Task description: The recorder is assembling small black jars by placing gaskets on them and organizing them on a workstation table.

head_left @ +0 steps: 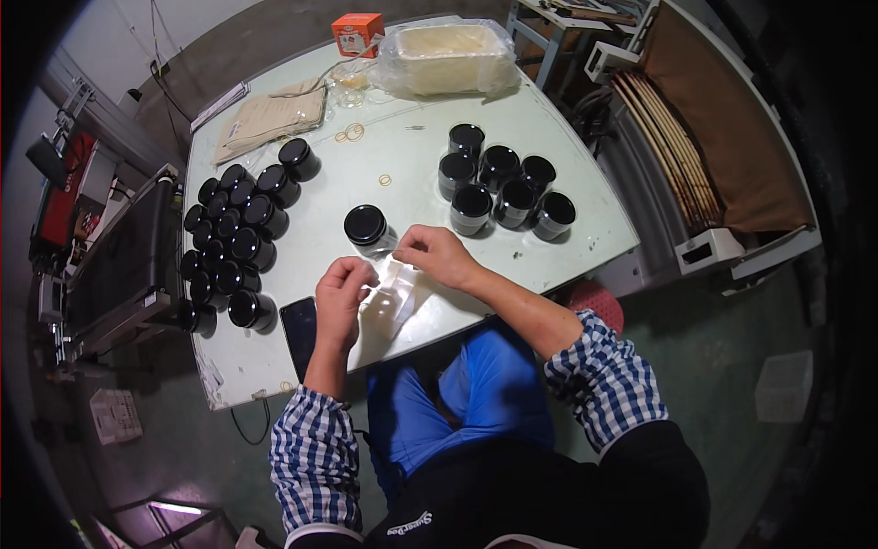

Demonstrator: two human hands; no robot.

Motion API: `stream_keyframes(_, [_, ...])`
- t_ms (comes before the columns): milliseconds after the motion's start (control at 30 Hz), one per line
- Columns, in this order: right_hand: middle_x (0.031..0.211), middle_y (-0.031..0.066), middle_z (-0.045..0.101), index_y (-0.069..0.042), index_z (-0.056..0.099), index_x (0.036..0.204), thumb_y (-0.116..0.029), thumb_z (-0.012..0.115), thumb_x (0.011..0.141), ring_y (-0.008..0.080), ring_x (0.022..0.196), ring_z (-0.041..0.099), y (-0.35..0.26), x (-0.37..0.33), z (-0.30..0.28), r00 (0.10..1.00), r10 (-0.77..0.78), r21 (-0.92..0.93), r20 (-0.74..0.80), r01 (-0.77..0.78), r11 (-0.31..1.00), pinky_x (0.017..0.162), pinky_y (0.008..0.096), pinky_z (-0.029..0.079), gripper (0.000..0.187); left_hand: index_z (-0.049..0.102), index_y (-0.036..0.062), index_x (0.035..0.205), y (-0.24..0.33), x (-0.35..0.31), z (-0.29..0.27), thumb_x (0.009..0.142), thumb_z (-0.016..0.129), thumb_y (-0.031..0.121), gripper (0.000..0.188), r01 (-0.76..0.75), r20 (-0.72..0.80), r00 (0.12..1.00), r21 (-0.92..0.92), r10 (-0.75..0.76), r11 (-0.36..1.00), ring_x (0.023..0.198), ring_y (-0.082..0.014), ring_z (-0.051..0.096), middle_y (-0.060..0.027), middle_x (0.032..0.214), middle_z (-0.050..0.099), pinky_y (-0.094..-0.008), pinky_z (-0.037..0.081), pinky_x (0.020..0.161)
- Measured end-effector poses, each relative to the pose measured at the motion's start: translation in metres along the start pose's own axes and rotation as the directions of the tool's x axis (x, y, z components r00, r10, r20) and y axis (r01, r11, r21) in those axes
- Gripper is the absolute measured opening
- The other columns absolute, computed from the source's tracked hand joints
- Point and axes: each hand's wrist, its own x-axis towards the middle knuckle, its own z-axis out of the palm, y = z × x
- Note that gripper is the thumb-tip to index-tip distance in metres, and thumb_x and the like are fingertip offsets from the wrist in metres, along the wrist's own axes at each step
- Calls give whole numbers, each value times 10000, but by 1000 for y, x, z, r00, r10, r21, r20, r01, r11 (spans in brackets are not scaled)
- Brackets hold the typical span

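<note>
**Both hands pinching a clear bag at the table's near edge**

From the head camera I look down on a pale table point(549, 238). My left hand point(340, 295) has its fingers curled together, pinching the upper left edge of a clear plastic bag point(391, 302). My right hand point(441, 255) is likewise closed in a pinch on the bag's upper right edge. The bag lies flat on the table at the near edge, between the two hands and hanging slightly toward my lap.

Just beyond the bag, touching neither hand that I can tell, stands a single jar with a black lid point(368, 228). To the left a large cluster of black-lidded jars point(233, 240) crowds the table's left side. To the right, well apart from the hands, stands a smaller group of dark jars point(501, 183) without lids. A dark phone point(298, 334) lies flat just left of my left wrist.

At the far side I see a tan cloth bag point(272, 117), a few rubber bands point(350, 134), a small orange box point(358, 33) and a plastic-wrapped tub point(448, 57).
</note>
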Motion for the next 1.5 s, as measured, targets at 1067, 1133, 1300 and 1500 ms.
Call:
stream_keyframes(1067, [1427,126,422,-106,462,1337,-94,634,795,285,1282,441,16,44,-4,847,-474,-751,239,471,463,919,435,421,568,522,38,1266,-17,61,-13,775,725,170,547,-519,336,742,836,580,179,1252,-363,458,-181,1346,487,-433,399,992])
stream_keyframes(1133, [1425,127,425,-92,462,1333,-87,633,792,283,1282,440,17,43,-5,846,-472,-752,246,474,457,918,432,421,567,456,38,1347,-20,59,-13,786,720,198,640,-496,373,759,862,533,102,1342,-365,379,-187,1425,427,-445,377,1010])
stream_keyframes(1300, [1424,124,424,-78,453,1342,-81,649,763,283,1270,449,24,44,-4,855,-478,-782,202,434,447,922,426,419,611,441,46,1370,-26,60,-12,795,714,240,666,-453,377,787,891,488,41,1366,-355,350,-183,1453,396,-458,361,1012])
stream_keyframes(1500, [1417,138,422,-75,450,1344,-91,669,757,288,1269,448,21,39,-4,881,-424,-769,210,417,485,931,426,416,627,429,56,1380,-27,56,-11,791,716,240,680,-426,342,809,901,478,76,1366,-364,345,-193,1467,368,-461,348,1030])
